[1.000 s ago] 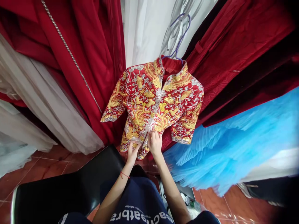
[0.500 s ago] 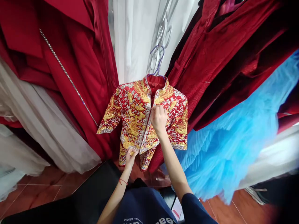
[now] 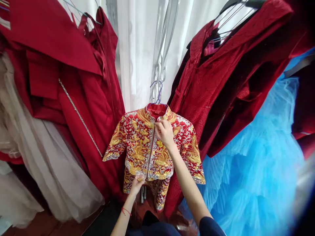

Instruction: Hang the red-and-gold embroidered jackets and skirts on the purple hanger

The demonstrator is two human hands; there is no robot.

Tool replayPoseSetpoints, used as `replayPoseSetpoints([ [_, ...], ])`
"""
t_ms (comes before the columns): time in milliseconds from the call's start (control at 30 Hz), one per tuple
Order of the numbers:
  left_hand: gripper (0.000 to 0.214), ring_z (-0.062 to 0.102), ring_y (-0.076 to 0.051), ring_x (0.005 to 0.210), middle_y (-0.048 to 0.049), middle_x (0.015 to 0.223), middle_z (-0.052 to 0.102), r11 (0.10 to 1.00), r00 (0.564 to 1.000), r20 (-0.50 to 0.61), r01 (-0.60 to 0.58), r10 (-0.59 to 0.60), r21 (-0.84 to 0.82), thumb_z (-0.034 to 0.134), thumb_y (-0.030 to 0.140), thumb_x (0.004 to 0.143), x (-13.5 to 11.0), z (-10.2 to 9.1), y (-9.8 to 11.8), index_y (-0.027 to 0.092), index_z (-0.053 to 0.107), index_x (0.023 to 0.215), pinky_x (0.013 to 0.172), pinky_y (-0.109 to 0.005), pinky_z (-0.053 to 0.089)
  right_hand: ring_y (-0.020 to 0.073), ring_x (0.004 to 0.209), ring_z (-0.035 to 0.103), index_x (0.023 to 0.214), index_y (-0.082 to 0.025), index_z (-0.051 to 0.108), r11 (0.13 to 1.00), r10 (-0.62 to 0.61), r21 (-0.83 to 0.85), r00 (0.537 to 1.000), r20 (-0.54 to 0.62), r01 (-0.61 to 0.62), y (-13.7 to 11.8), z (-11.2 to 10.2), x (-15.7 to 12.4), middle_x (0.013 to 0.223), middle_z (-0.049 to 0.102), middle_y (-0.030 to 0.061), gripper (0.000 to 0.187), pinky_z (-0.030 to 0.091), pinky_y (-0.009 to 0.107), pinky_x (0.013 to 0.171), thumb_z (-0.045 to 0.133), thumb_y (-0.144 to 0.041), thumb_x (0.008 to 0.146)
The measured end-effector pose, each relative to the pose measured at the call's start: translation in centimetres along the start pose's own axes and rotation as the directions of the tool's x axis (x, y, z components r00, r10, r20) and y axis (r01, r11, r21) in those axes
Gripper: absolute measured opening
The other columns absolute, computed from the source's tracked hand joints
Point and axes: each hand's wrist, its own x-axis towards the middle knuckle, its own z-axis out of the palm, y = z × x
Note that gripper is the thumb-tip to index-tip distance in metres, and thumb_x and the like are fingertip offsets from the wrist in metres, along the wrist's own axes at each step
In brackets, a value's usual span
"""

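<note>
Most of the embroidered red jacket (image 3: 137, 149) looks fastened in front, left hand (image 3: 136, 185) pinching its hem (image 3: 161, 175), right hand (image 3: 164, 132) gripping below the collar (image 3: 157, 107), which stands open.

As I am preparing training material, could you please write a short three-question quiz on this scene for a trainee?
1. What colour is the hanger above the embroidered jacket?
2. True or false: the left grip is at the jacket's lower hem.
3. The right grip is nearest which part of the jacket: a) a sleeve cuff; b) the collar; c) the hem?

Key: 1. Purple; 2. True; 3. b.
</note>
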Motion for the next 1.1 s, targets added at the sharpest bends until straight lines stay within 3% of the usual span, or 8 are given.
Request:
replayPoseSetpoints([
  [100,0.035,0.065,-0.028,0.060,-0.0039,0.060,0.065,0.990,0.997,0.068,-0.051,0.042,0.131,0.079,0.063,0.044,2.5,-2.3,3.7,0.035,0.064,0.059,0.066,-0.048,0.055,0.0225,0.103,0.055,0.101,-0.022,0.063,0.999,-0.024,0.026,0.999,-0.029,0.025,2.0,-2.2,-1.1,0.110,0.061,0.0087,0.014,0.037,0.039,0.091,0.054,-0.029,0.093],
  [233,0.044,0.067,-0.027,0.096,-0.0086,0.099,0.071,0.910,0.929,-0.053,-0.344,0.365,0.231,0.070,0.063,0.066,7.8,-6.0,14.7,0.027,0.067,0.091,0.094,-0.045,0.049,0.0294,0.115,0.051,0.122,-0.021,0.057,0.965,0.251,-0.034,0.956,-0.153,-0.259,7.3,-5.0,-0.8,0.123,0.056,0.0143,0.040,0.037,0.045,0.095,0.057,-0.045,0.090],
  [367,0.052,0.056,-0.026,0.115,-0.0128,0.121,0.063,0.565,0.599,-0.144,-0.609,0.788,0.557,0.067,0.055,0.077,13.5,-6.8,26.7,0.020,0.060,0.114,0.105,-0.040,0.039,0.0261,0.100,0.059,0.116,-0.020,0.060,0.951,0.299,0.045,0.946,0.128,-0.307,11.7,-5.6,-0.2,0.111,0.064,0.0118,0.046,0.044,0.038,0.085,0.054,-0.058,0.089],
  [433,0.055,0.056,-0.026,0.114,-0.0131,0.122,0.063,0.418,0.548,0.010,-0.650,0.837,0.635,0.067,0.056,0.078,15.8,-6.0,30.4,0.018,0.060,0.117,0.101,-0.037,0.039,0.0227,0.088,0.062,0.106,-0.020,0.062,0.948,0.264,0.116,0.936,0.230,-0.296,12.6,-5.2,-0.4,0.100,0.067,0.0098,0.045,0.044,0.033,0.078,0.053,-0.061,0.089],
  [567,0.041,0.062,-0.020,0.080,-0.0066,0.087,0.070,0.307,0.648,0.294,-0.649,0.703,0.696,0.051,0.056,0.090,18.2,-4.0,33.2,0.019,0.068,0.095,0.070,-0.026,0.038,0.0173,0.067,0.057,0.082,-0.021,0.060,0.936,0.306,0.112,0.927,0.217,-0.334,12.6,-4.5,-0.7,0.077,0.066,0.0056,0.049,0.038,0.026,0.063,0.042,-0.064,0.093],
  [733,0.048,0.060,-0.021,0.069,-0.0089,0.065,0.064,0.239,0.610,0.120,-0.474,0.783,0.848,0.044,0.059,0.092,18.3,-1.9,34.4,0.019,0.067,0.077,0.059,-0.029,0.022,0.0110,0.050,0.039,0.061,-0.020,0.049,0.902,0.367,0.158,0.905,0.215,-0.403,13.6,-4.6,0.8,0.055,0.047,-0.0015,0.058,0.028,0.026,0.055,0.040,-0.070,0.090],
  [867,0.058,0.053,-0.019,0.061,-0.0068,0.056,0.056,0.342,0.655,0.036,-0.440,0.755,0.830,0.045,0.066,0.088,18.8,-1.5,35.6,0.017,0.059,0.062,0.058,-0.030,0.019,0.0086,0.050,0.031,0.055,-0.019,0.046,0.802,0.382,0.334,0.856,0.350,-0.494,15.0,-4.4,2.1,0.053,0.037,-0.0038,0.060,0.024,0.025,0.052,0.048,-0.071,0.085],
  [1100,0.069,0.044,-0.014,0.056,-0.0012,0.060,0.055,0.737,0.823,0.298,-0.566,0.483,0.369,0.048,0.084,0.071,20.0,-6.8,32.6,0.017,0.061,0.071,0.055,-0.025,0.033,0.0129,0.063,0.048,0.081,-0.016,0.065,0.607,0.475,0.506,0.790,0.387,-0.613,16.4,-4.2,-0.9,0.072,0.059,0.0014,0.048,0.038,0.024,0.059,0.062,-0.063,0.078],
])
